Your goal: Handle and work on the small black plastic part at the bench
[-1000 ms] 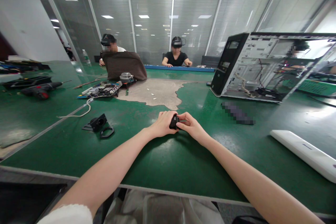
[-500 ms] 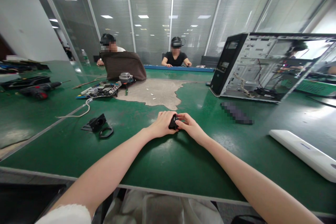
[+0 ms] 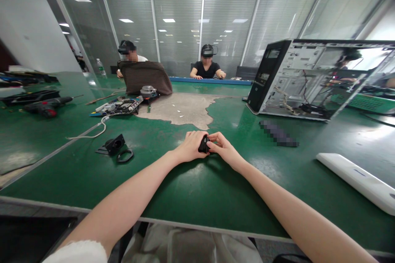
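The two hands come together on a small black block (image 3: 203, 144), which sits between them over the green table (image 3: 216, 201), on the near side of the patch (image 3: 188, 107) of bare, pale surface. The left hand (image 3: 191, 146) is curled around the block from its left, fingers bent close together over the far side; how the fingertips lie behind it cannot be seen. The right hand (image 3: 220, 146) is only part closed, its thumb and forefinger pinching the block's right edge, the other fingers loosely bent. Whether either hand rests on the table or is held just above it cannot be told. Near and left of the patch lie a black bracket (image 3: 112, 146) and, just beside it, a black ring (image 3: 125, 155). At the patch's left edge are a circuit board (image 3: 119, 106) and an upright brown cover (image 3: 148, 76); well to its left is a drill (image 3: 49, 107). Right of the patch stands an open case (image 3: 268, 74), with a blurred dark thing (image 3: 279, 133) to the patch's near right and a white bar (image 3: 354, 178) nearer still. Beyond the patch, a person in a black top (image 3: 206, 69) sits behind a blue strip (image 3: 212, 80).
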`<state>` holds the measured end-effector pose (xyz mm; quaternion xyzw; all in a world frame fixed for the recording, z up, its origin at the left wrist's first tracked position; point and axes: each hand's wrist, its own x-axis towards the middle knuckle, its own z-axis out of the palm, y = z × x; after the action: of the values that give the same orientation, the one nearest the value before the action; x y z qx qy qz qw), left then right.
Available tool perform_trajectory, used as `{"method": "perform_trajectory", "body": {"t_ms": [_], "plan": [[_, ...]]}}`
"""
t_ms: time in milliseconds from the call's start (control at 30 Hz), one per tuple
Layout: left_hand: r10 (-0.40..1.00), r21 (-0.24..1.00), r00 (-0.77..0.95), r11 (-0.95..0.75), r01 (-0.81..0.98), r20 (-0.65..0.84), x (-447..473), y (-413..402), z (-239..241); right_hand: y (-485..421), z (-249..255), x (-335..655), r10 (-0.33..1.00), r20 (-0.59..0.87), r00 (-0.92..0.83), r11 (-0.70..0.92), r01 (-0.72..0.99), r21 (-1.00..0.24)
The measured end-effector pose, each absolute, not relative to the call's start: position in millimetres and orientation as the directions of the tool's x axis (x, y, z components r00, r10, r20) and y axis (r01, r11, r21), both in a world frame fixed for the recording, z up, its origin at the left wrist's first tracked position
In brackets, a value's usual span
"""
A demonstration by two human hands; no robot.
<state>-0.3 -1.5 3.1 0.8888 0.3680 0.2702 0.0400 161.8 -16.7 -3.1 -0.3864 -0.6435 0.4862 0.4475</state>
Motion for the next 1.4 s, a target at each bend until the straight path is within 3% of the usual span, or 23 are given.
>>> {"method": "perform_trajectory", "body": {"t_ms": [300,600,867,1233,1400], "plan": [[0.664,0.252,0.59,-0.734,0.631,0.458,-1.5,-1.5,3.1,-24.5,5.6,163.0,0.895,0.229,-0.384,0.254,0.016,-0.967],[0.678,0.267,0.585,-0.724,0.636,0.445,-1.0,-1.4,2.8,-17.2,-3.6,161.7,0.934,0.195,-0.301,0.219,0.049,-0.974],[0.656,0.229,0.602,-0.74,0.632,0.456,-1.9,-2.4,4.0,-24.2,5.6,164.0,0.894,0.228,-0.386,0.252,0.011,-0.968],[0.651,0.233,0.599,-0.744,0.627,0.465,-1.8,-0.7,2.6,-17.5,-2.9,162.2,0.928,0.197,-0.316,0.232,0.076,-0.97],[0.661,0.233,0.591,-0.734,0.638,0.462,-1.4,-0.3,1.7,-21.3,2.1,165.3,0.889,0.23,-0.397,0.26,0.024,-0.965]]}}
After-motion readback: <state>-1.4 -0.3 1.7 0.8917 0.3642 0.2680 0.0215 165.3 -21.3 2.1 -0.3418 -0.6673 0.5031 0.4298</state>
